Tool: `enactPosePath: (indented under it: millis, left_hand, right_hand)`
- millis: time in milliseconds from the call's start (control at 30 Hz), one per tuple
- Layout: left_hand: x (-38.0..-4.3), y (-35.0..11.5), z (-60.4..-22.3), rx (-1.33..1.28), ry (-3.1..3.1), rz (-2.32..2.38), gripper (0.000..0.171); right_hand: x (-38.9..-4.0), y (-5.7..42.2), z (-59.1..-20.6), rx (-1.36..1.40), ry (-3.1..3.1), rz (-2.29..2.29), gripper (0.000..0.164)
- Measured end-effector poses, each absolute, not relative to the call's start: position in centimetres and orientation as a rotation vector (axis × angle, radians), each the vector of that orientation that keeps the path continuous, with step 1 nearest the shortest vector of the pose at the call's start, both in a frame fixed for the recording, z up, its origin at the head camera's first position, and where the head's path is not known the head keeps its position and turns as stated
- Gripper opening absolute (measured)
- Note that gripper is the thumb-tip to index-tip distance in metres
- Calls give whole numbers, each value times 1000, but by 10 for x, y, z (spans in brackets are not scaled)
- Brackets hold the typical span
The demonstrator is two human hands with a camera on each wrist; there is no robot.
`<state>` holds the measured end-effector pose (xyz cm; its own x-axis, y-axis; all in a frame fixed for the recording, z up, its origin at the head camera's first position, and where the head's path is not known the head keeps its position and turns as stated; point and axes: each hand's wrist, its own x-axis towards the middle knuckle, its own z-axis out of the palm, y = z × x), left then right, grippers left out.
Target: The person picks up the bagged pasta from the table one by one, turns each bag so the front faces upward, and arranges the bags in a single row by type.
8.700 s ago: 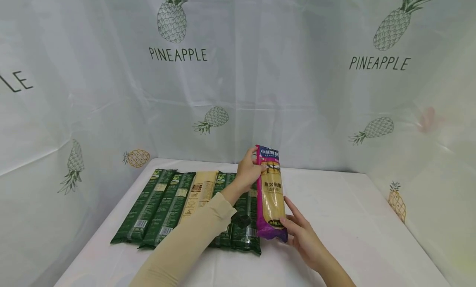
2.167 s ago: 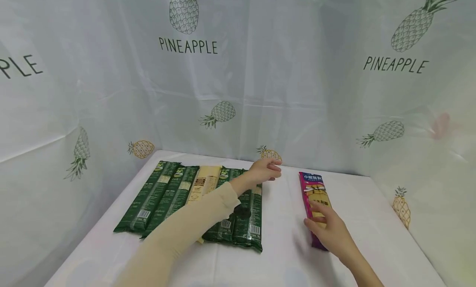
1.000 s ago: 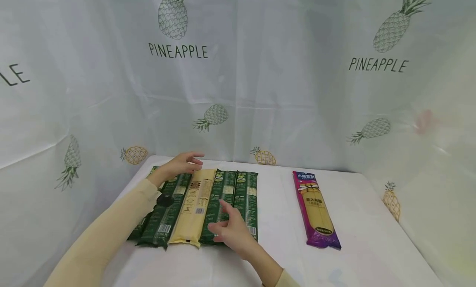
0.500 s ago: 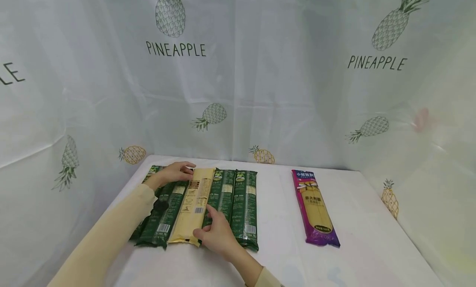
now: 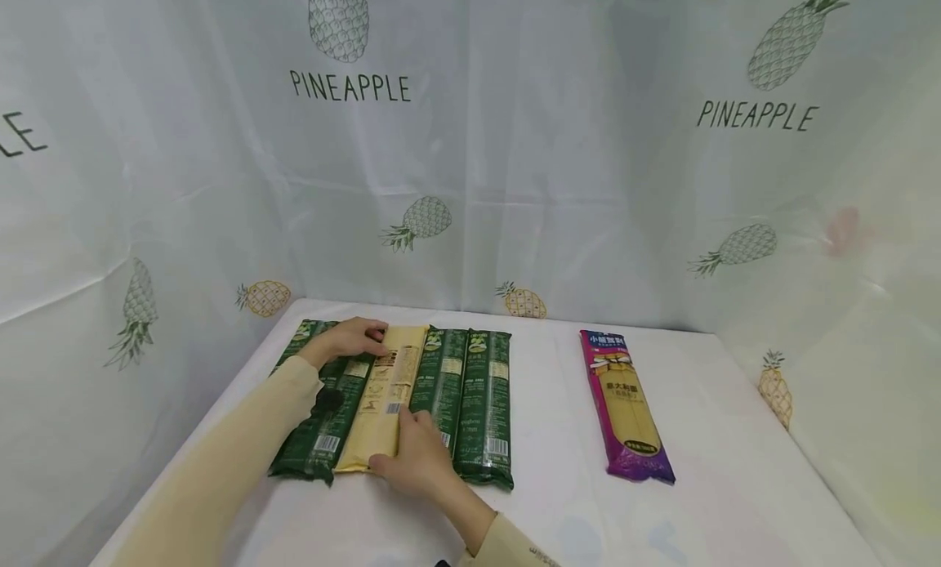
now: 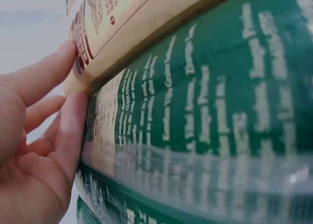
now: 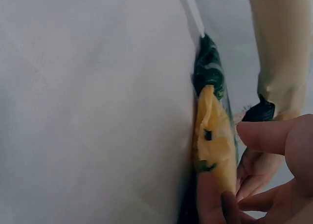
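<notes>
A yellow pasta packet [image 5: 378, 404] lies in the row of packets on the left of the table. My left hand [image 5: 351, 338] grips its far end, thumb and fingertips at the left edge; in the left wrist view the yellow packet [image 6: 122, 23] shows between them, beside a green packet [image 6: 195, 101]. My right hand [image 5: 415, 461] holds the near end, thumb at the bottom and fingers along the right side. Close by in the right wrist view, the sealed end of the yellow packet [image 7: 215, 131] sits against the fingers of my right hand [image 7: 288, 175].
Green spaghetti packets flank the yellow one: two to its right, one of them the outermost packet [image 5: 485, 412], and others on its left [image 5: 316, 436], partly under my left arm. A purple-and-yellow pasta packet [image 5: 625, 404] lies apart on the right of the white table [image 5: 706, 436].
The purple packet, earlier held by both hands, now lies on the table at right. Both hands have moved left, come down to the yellow packet and taken hold of its two ends.
</notes>
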<state>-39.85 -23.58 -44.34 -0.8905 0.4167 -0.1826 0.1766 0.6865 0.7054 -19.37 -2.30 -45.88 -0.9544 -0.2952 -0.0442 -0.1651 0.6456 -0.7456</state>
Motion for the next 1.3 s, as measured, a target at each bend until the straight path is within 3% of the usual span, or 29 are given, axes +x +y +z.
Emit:
enactPosePath:
  millis: [633,967,1300]
  left_hand:
    - [-394,-211,-436,366,2774,640,67]
    - [-390,-197,-430,135,2607,1001,68]
    - [-388,-199,-436,54,2579,1062,71]
  right_hand:
    - [-191,-24,-464,-534,2925,-974,58]
    - [-189,-19,-469,-628,2960,-982,53]
    - [-188,-17,-475,-658,2940,-1110,50]
